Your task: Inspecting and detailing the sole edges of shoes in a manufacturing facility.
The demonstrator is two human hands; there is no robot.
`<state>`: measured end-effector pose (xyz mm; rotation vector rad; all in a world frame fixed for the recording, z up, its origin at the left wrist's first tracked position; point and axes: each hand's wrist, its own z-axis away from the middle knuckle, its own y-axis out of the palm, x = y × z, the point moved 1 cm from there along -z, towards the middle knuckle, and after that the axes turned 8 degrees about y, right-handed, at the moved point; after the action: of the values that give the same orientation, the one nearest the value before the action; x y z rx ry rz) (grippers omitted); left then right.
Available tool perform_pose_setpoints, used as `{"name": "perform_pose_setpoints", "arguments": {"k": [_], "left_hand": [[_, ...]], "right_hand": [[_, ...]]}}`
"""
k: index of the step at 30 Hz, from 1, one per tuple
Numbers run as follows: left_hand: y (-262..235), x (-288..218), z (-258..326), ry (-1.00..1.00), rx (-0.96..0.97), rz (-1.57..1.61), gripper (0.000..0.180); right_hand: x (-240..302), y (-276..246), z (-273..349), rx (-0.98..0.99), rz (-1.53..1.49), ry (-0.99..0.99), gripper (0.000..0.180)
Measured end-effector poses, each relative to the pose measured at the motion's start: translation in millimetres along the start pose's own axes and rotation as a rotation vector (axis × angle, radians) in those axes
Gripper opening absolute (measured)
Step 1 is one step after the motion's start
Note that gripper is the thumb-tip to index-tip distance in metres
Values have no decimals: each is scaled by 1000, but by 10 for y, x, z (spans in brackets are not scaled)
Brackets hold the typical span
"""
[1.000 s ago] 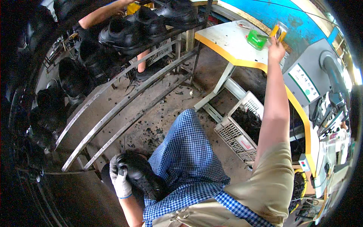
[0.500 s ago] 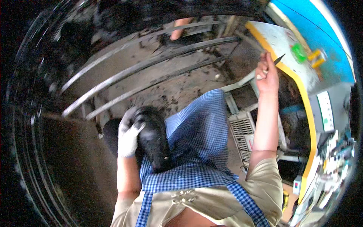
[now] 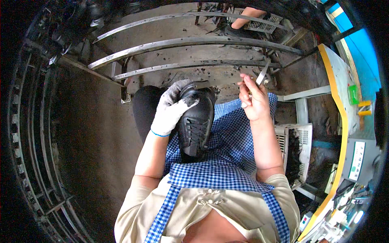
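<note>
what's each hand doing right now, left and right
Left hand, gloved: closed on the black shoe on the lap.
Right hand, bare: closed on a thin blade tool.

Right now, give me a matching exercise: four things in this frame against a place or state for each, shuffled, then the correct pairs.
Things:
1. left hand
2. right hand
3. black lace-up shoe
4. white slotted crate

Places or states:
A. on the floor at the person's right
B. resting on the checked apron
C. bare, pinching a thin metal blade
D. in a white glove, gripping the shoe's toe end

Pairs: 1-D, 2-C, 3-B, 4-A
</note>
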<state>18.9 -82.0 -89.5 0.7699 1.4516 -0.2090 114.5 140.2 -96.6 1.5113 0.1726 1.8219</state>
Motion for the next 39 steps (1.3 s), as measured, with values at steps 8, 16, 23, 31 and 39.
{"name": "perform_pose_setpoints", "arguments": {"k": [8,16,23,31,39], "left_hand": [[-36,-4,24,-7,-18,13,45],[-10,7,-7,34,-22,-37,45],[13,38,9,45,-7,-185,45],[-118,183,35,54,-47,-178,48],[-51,207,-4,30,-43,-177,49]], "right_hand": [[-51,47,86,-125,91,-265,15],[145,-35,286,-126,146,-363,13],[970,-670,862,-530,141,-687,23],[2399,-1903,1663,-1098,300,-1350,33],[3231,-2986,1658,-1366,472,-1193,27]]}}
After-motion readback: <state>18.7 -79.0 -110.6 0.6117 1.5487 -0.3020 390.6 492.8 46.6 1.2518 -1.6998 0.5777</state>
